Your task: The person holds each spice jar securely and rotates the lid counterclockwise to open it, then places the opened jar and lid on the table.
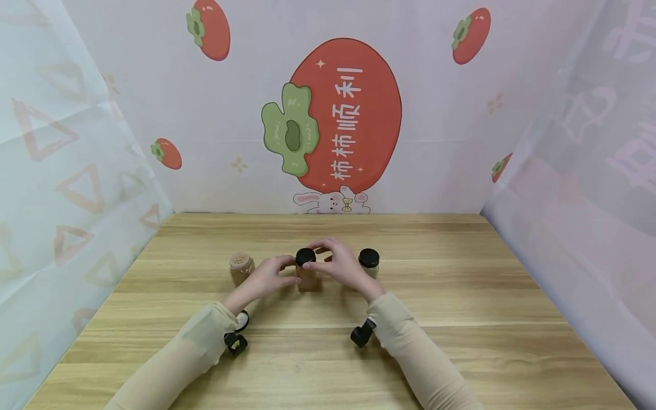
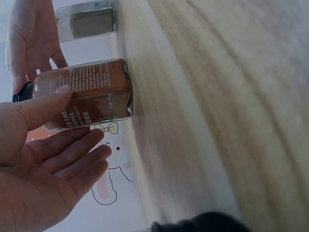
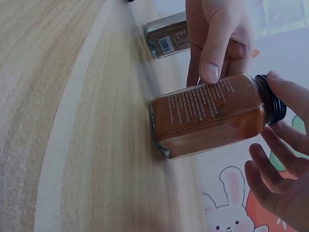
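Note:
A square glass spice jar (image 1: 307,281) of red-brown powder, labelled as sweet pepper in the left wrist view, stands upright on the table between both hands. My left hand (image 1: 267,279) holds its body, thumb on the near side and fingers behind. At its black lid (image 3: 274,102), my right hand (image 1: 342,265) pinches with thumb and index finger; the other fingers are spread away from the glass. Left of it, a second spice jar (image 1: 241,269) shows a bare shaker top with holes. A third jar (image 1: 369,259), black-lidded, is partly hidden behind my right hand.
The wood-grain table (image 1: 461,319) runs back to a printed cloth wall (image 1: 435,188), with cloth sides left and right. A black-rimmed disc, pale inside (image 1: 243,321), shows beside the left sleeve. Dark wrist cameras (image 1: 363,333) hang under both forearms.

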`<move>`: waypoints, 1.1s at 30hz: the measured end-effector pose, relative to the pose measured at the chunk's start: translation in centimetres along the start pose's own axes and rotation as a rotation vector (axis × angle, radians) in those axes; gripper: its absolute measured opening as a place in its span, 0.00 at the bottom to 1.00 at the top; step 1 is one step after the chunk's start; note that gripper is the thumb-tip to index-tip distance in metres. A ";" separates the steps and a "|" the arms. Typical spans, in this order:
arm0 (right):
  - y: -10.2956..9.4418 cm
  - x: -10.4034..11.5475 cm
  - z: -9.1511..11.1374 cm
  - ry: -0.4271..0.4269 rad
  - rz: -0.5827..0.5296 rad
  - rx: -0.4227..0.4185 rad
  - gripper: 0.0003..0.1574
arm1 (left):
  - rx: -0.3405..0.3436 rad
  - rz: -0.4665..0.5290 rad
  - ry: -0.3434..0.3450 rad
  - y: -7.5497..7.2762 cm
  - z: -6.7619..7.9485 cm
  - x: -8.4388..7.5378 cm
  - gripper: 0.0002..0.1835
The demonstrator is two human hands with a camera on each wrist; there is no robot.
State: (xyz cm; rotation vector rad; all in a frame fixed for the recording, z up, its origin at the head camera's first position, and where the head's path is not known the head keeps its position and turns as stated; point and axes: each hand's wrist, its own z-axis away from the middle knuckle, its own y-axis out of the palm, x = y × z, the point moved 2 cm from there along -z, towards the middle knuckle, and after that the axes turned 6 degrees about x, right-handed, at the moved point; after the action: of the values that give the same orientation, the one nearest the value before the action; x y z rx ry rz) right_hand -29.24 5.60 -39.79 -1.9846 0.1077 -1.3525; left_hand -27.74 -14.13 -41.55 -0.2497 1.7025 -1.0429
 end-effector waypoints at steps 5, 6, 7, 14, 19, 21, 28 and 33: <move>-0.1 0.0 -0.1 -0.020 0.024 0.023 0.25 | 0.000 -0.002 0.010 0.0 0.0 0.1 0.21; -0.2 0.0 -0.1 -0.026 0.032 0.030 0.25 | 0.001 -0.001 0.006 0.0 0.0 0.1 0.21; -0.2 0.0 -0.2 -0.032 0.038 0.036 0.25 | 0.001 -0.001 0.003 0.0 0.0 0.1 0.21; -0.4 0.0 -0.2 -0.047 0.061 0.098 0.24 | 0.009 -0.006 0.010 0.0 -0.1 0.2 0.22; -0.5 0.1 -0.1 -0.040 0.025 0.143 0.25 | 0.007 -0.009 0.014 0.0 0.0 0.0 0.22; -0.6 0.1 0.0 -0.037 0.009 0.152 0.25 | 0.005 -0.014 0.017 0.0 0.0 0.0 0.22; -0.7 0.1 0.0 -0.031 0.011 0.155 0.26 | 0.000 -0.013 0.003 0.0 0.0 0.0 0.23; -0.7 0.3 0.4 -0.025 0.024 0.129 0.28 | -0.007 -0.014 -0.013 0.1 0.0 0.2 0.23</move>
State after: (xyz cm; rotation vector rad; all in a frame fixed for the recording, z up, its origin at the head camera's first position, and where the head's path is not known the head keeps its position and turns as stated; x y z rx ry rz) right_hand -29.02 6.18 -39.17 -1.8863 0.0319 -1.2864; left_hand -27.81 -14.14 -41.75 -0.2730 1.6955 -1.0441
